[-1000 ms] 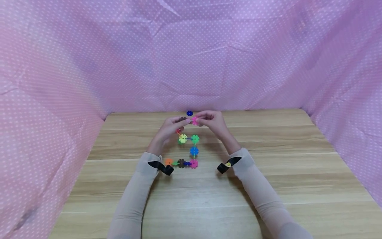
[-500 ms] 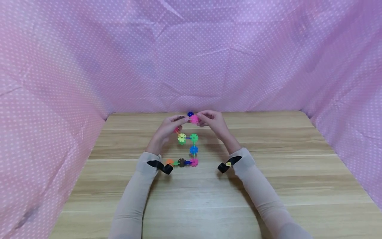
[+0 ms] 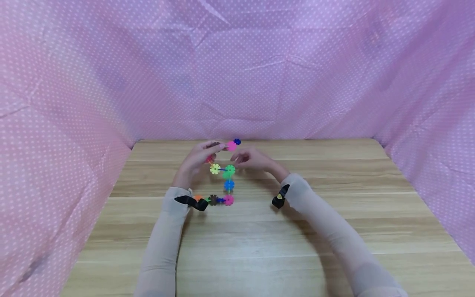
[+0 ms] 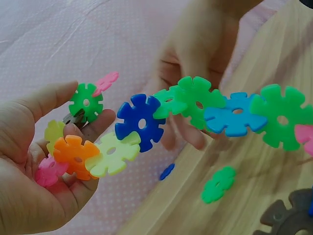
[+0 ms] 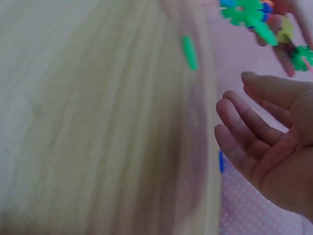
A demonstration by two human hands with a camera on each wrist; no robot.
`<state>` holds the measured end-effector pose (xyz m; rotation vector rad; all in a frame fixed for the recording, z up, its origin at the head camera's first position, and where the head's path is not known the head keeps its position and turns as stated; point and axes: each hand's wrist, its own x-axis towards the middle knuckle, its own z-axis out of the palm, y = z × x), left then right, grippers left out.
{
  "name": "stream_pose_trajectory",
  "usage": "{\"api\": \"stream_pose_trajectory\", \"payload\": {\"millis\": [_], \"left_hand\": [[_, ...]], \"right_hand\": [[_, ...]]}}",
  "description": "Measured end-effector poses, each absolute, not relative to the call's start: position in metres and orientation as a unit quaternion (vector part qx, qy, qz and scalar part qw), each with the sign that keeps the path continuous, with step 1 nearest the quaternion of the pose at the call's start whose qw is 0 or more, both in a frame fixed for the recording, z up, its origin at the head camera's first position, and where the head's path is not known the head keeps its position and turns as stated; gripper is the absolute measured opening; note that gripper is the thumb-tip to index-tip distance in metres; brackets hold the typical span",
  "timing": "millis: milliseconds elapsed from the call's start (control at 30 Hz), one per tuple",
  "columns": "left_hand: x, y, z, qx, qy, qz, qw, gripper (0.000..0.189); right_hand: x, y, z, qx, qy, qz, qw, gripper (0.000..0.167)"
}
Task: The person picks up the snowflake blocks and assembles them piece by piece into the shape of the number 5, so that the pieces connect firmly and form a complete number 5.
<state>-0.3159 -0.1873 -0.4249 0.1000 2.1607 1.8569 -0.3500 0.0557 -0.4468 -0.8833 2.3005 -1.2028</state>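
My left hand (image 3: 196,159) holds up a chain of interlocking plastic snowflake discs (image 4: 142,123) by its far end. Thumb and fingers grip it around a dark brown disc (image 4: 74,119) and a green disc (image 4: 86,103). Beyond the fingertips a pink disc (image 3: 231,146) sticks out at the chain's end. The rest of the chain bends through yellow, green and blue discs down to a lower pink disc (image 3: 229,200), then left to an orange disc (image 3: 198,199). My right hand (image 3: 252,159) hovers just right of the chain, fingers loosely bent, holding nothing, as the right wrist view shows.
A loose dark blue disc (image 3: 237,142) lies at the far edge of the wooden table (image 3: 334,185). One loose green disc (image 4: 218,184) lies on the wood under the chain. Pink dotted cloth (image 3: 237,70) stands behind and at both sides.
My right hand has let go of the pink end disc and drawn back a little toward me. My left hand has shifted left, carrying the chain with it.
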Motion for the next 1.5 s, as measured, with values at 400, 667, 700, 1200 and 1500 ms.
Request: {"api": "stream_pose_trajectory", "payload": {"millis": [400,667,700,1200,1500], "left_hand": [[-0.317,-0.199,-0.421,0.022,0.745,0.651,0.142,0.041],[-0.316,-0.199,-0.420,0.031,0.747,0.649,0.141,0.040],[-0.316,-0.198,-0.420,0.032,0.746,0.650,0.139,0.039],[-0.317,-0.202,-0.421,0.031,0.745,0.651,0.137,0.037],[-0.315,-0.201,-0.419,0.034,0.751,0.649,0.118,0.032]], "right_hand": [[-0.353,0.035,-0.461,-0.393,0.819,-0.361,0.210,0.009],[-0.349,0.033,-0.460,-0.387,0.844,-0.320,0.189,0.024],[-0.349,0.033,-0.459,-0.392,0.842,-0.319,0.187,0.019],[-0.347,0.030,-0.459,-0.375,0.846,-0.315,0.209,0.014],[-0.346,0.034,-0.459,-0.354,0.840,-0.348,0.222,0.012]]}}
